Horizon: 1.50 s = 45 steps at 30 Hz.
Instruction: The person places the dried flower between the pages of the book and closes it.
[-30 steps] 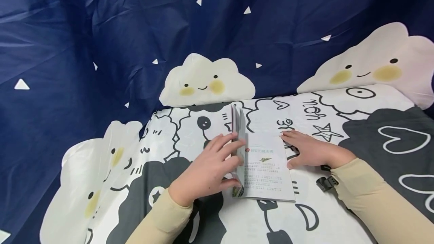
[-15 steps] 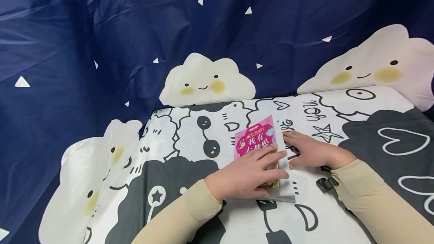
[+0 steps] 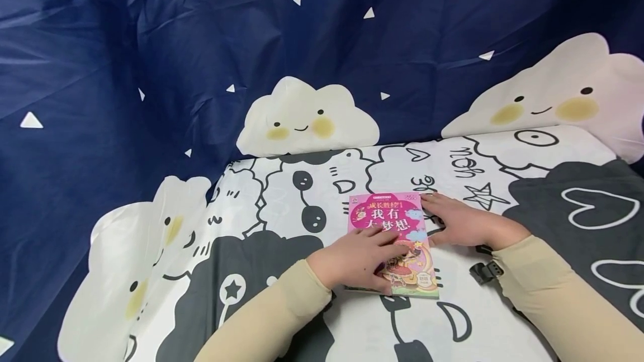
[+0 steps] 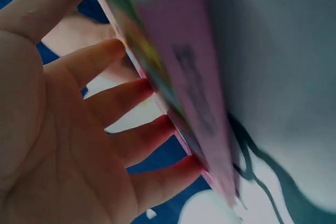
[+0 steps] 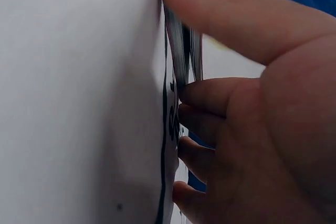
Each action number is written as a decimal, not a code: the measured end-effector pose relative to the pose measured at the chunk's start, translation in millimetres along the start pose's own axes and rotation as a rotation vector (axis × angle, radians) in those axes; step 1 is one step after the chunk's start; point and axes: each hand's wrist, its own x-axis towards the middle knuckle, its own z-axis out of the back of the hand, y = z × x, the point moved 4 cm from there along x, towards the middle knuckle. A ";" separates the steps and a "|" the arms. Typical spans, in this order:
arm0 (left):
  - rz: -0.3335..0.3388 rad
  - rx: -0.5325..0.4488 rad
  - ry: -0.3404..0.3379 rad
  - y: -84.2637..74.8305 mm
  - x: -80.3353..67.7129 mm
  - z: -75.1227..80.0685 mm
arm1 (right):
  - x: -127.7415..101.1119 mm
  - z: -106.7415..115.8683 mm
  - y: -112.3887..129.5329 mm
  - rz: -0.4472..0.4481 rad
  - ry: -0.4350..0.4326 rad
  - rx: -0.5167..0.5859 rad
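A book (image 3: 412,264) with a pink illustrated cover lies closed on the sheet in the head view. My left hand (image 3: 357,261) rests on its cover, fingers spread, hiding the lower left part. In the left wrist view, the fingertips of that hand (image 4: 79,119) touch the cover beside the pink spine (image 4: 181,61). My right hand (image 3: 465,222) lies at the book's right edge, fingertips near the upper corner and thumb lower down. The right wrist view has the right hand (image 5: 262,103) beside the page edges (image 5: 178,45), which show a narrow dark gap.
A white sheet (image 3: 382,328) with black and grey cartoon drawings lies under the book and arms. Cloud-shaped cushions (image 3: 308,119) with faces line the back and left, before a dark blue curtain (image 3: 226,32). A small black device (image 3: 485,272) sits by the right sleeve.
My left hand has swung the raised pages and cover over to the right and laid them down, so the open book is now closed, pink cover up. My right hand has stayed put.
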 end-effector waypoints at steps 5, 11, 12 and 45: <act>0.162 -0.109 0.007 23.7 -5.2 -5.1 | 0.0 0.9 -2.3 -0.015 -0.016 0.059; 0.280 -0.175 0.031 43.1 -10.0 -9.6 | -2.0 1.8 -4.5 -0.012 -0.029 0.131; 0.288 -0.174 0.032 45.7 -10.7 -9.5 | -2.3 1.7 -4.6 -0.006 -0.028 0.124; 0.342 -0.153 0.051 62.7 -6.7 -18.2 | -2.1 -3.2 -20.7 -0.030 -0.004 0.023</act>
